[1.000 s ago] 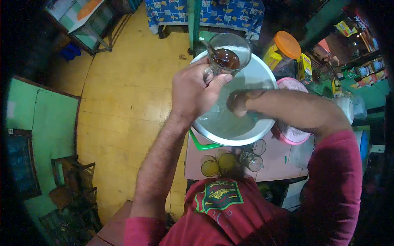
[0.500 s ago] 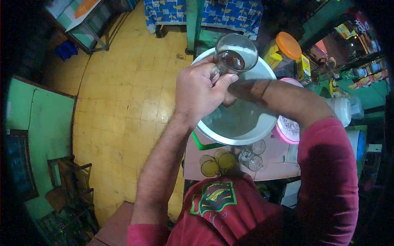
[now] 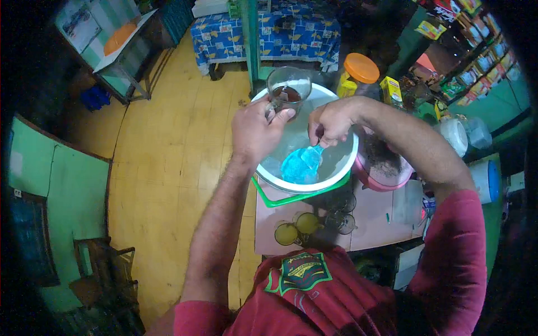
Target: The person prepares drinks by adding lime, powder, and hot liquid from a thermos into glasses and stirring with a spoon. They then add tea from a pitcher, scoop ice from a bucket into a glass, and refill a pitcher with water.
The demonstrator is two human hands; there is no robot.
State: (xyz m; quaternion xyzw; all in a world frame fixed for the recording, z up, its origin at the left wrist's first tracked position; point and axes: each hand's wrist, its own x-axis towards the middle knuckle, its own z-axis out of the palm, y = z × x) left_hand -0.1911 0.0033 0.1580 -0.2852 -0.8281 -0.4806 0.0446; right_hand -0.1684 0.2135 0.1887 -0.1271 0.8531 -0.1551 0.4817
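Note:
My left hand (image 3: 256, 130) is closed around the handle of a clear glass mug (image 3: 290, 83) with some dark reddish-brown liquid in its bottom. The mug is raised over the far left rim of a large white tub (image 3: 273, 166). In my right hand (image 3: 335, 122) is the short handle of a blue scoop (image 3: 300, 164). Its bowl hangs over the tub, towards my body. Something pale and glossy seems to lie in the scoop, but I cannot tell what. A green tray edge (image 3: 280, 201) shows beneath the tub.
Mugs of yellow-green drink (image 3: 286, 233) stand near my body, beside clear glass mugs (image 3: 343, 222). A pink basin (image 3: 386, 182) is right of the tub. Behind are an orange-lidded jar (image 3: 361, 68) and a yellow box (image 3: 392, 92). Sachets (image 3: 476, 73) hang at right.
My right hand has come up out of the tub, bringing the blue scoop into sight. My left hand and the mug appear lower and further left; the camera view has also shifted.

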